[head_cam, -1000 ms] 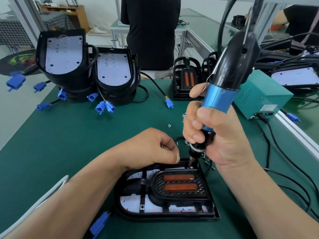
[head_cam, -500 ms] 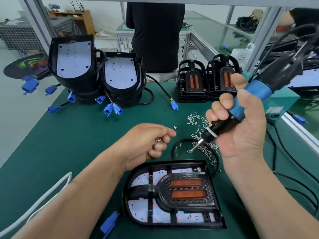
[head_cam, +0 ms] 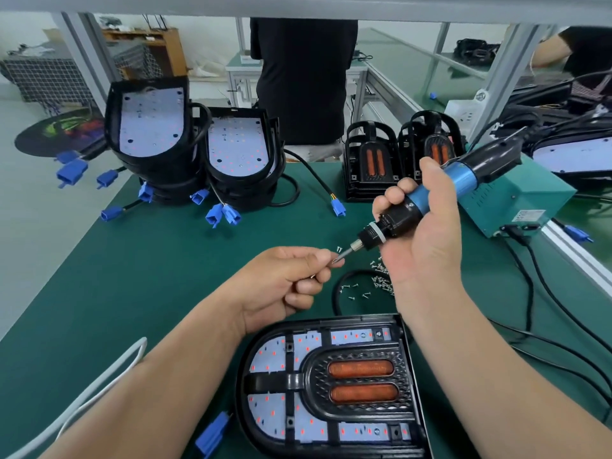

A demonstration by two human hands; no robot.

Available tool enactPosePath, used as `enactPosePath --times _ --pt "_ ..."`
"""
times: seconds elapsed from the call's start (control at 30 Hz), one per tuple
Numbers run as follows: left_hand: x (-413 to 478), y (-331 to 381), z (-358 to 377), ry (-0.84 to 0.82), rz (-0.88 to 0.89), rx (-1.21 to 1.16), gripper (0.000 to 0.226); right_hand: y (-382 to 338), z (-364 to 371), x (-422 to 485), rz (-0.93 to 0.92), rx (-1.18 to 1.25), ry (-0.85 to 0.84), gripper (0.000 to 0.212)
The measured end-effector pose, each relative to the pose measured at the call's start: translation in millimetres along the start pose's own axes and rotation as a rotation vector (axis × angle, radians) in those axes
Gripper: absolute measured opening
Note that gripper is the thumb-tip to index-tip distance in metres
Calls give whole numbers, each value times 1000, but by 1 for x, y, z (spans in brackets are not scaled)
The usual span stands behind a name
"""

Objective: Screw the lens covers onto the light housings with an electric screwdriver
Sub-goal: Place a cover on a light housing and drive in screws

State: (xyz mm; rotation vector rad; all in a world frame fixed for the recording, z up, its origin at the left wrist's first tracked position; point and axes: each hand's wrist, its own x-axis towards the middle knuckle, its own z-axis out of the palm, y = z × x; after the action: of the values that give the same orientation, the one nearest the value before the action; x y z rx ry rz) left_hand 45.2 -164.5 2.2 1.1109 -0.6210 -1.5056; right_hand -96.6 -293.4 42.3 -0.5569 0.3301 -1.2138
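Far left on the green bench (head_cam: pixel 159 279) stand two stacks of open housings (head_cam: pixel 149 134), blue plugs (head_cam: pixel 218 215) trailing beside them; the left hand (head_cam: pixel 284 286) hovers mid-bench, thumb and forefinger pinching what looks like a small screw (head_cam: pixel 335 259) against the driver's bit; nearest me lies the light housing (head_cam: pixel 268 356), flat, its lens cover (head_cam: pixel 361 379) seated on top; loose screws (head_cam: pixel 379 281) are scattered just beyond it; the right hand (head_cam: pixel 424 246) wraps firmly round the electric screwdriver (head_cam: pixel 430 200), tilted down to the left, well above the housing; a teal power box (head_cam: pixel 516 200) sits behind.
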Motion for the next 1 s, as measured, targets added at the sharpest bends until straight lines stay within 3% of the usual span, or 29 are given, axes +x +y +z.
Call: enactPosePath --times 0.23,0.43,0.53,1.0 --pt "5 -2 -3 -65 -36 -98 27 2 -9 2 -8 6 41 29" --pt "8 -3 1 -88 -62 -135 11 1 -11 4 -19 17 47 27" --pt "9 -3 2 -105 -63 -122 15 2 -11 3 -16 16 57 23" --pt "7 -1 -3 -25 -14 -56 22 -3 -11 2 -37 25 33 22"
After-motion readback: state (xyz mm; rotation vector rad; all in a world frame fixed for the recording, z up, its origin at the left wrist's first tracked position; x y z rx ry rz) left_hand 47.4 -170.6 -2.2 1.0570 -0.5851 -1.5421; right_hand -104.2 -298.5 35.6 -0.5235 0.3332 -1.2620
